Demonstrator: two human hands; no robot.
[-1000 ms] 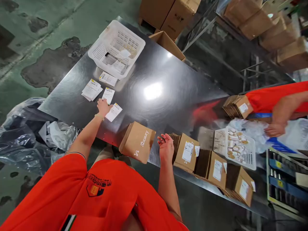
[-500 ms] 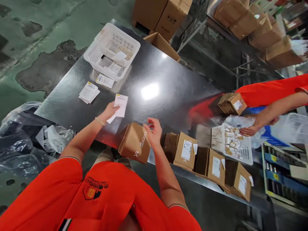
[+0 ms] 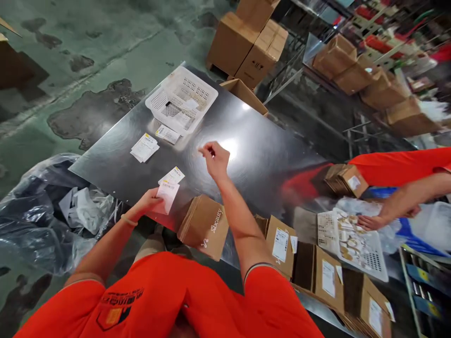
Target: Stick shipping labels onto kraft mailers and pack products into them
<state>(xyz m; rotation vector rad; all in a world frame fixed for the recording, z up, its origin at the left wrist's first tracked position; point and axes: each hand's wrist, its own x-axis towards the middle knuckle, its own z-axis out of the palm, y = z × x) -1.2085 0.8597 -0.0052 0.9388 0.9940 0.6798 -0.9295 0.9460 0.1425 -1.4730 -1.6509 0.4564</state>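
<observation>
My left hand grips a white printed label slip between thumb and fingers, near the table's front edge. Just beyond it shows a second label, partly overlapped; I cannot tell whether it is held or lies on the table. My right hand is over the middle of the table, fingers curled in a pinch; anything between them is too small to make out. Below that forearm stands a stack of flat brown cartons with white "beauty" lettering. A small pile of labels lies farther left.
Beside a few labels stands a white perforated basket. Labelled carton stacks line the front edge of the metal table. At right, a co-worker's hand is over another basket. Plastic bags lie at left.
My right hand has left the carton stack, moved forward over the table and curled its fingers. My left hand has drawn back towards me with the label. The camera view has shifted.
</observation>
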